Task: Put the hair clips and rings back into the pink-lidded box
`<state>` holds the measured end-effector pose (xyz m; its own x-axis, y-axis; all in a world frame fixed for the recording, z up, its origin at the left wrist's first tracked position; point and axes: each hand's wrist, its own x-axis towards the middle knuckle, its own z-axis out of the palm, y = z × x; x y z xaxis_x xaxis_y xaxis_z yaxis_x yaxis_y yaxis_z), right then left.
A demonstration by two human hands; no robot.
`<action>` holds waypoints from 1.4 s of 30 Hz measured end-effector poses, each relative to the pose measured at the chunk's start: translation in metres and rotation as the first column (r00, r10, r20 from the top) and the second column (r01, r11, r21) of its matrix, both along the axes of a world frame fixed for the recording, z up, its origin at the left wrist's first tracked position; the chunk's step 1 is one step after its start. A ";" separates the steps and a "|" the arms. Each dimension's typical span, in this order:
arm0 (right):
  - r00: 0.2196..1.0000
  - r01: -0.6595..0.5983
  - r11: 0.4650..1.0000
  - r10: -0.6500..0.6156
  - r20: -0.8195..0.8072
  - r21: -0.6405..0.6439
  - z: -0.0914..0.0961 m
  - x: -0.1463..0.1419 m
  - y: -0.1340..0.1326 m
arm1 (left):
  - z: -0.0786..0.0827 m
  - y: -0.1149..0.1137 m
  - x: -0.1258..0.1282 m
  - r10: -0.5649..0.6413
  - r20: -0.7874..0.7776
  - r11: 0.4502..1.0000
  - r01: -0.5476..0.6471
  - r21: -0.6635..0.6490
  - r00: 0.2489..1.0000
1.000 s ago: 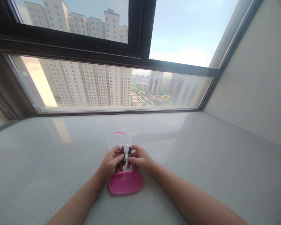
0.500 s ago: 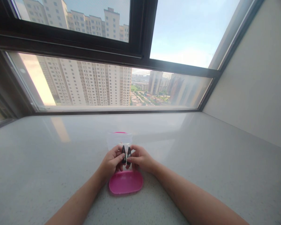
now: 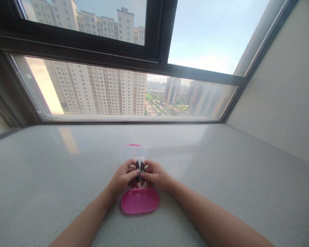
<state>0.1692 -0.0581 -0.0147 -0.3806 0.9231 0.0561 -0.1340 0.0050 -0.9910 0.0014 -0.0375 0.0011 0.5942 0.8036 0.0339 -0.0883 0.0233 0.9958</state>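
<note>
Two black snap hair clips are held upright, side by side, one in each hand. My left hand point(image 3: 125, 175) pinches the left hair clip point(image 3: 137, 170) between thumb and fingers. In my right hand point(image 3: 155, 174) is the other hair clip point(image 3: 142, 171), gripped the same way. Only a thin gap parts the clips. Just below the hands lies a shallow pink oval tray point(image 3: 140, 201) on the white speckled surface. Behind the fingers stands a clear plastic container point(image 3: 127, 152) with a pink edge at its top; its lower part is hidden by my hands.
The pale speckled sill point(image 3: 216, 192) spreads around my arms. A dark-framed window point(image 3: 118, 122) bounds it at the back, with tall buildings outside. A white wall point(image 3: 280, 92) rises on the right.
The two hair clips have come slightly closer together. The whole view has shifted a little, so the tray and container appear slightly farther right.
</note>
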 end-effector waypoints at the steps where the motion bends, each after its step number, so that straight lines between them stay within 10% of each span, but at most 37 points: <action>1: 1.000 0.005 1.000 -0.005 0.005 -0.001 0.001 0.000 0.000 | 0.000 0.000 0.000 -0.005 -0.007 1.000 0.005 0.006 1.000; 42: 0.997 0.049 0.999 -0.050 -0.062 -0.011 0.009 0.004 -0.002 | -0.003 0.001 0.001 0.076 -0.026 0.997 -0.076 -0.004 0.997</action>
<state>0.1732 -0.0605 -0.0054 -0.3305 0.9412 0.0698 -0.1955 0.0040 -0.9807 0.0025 -0.0362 -0.0018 0.5320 0.8466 0.0152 -0.0641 0.0223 0.9977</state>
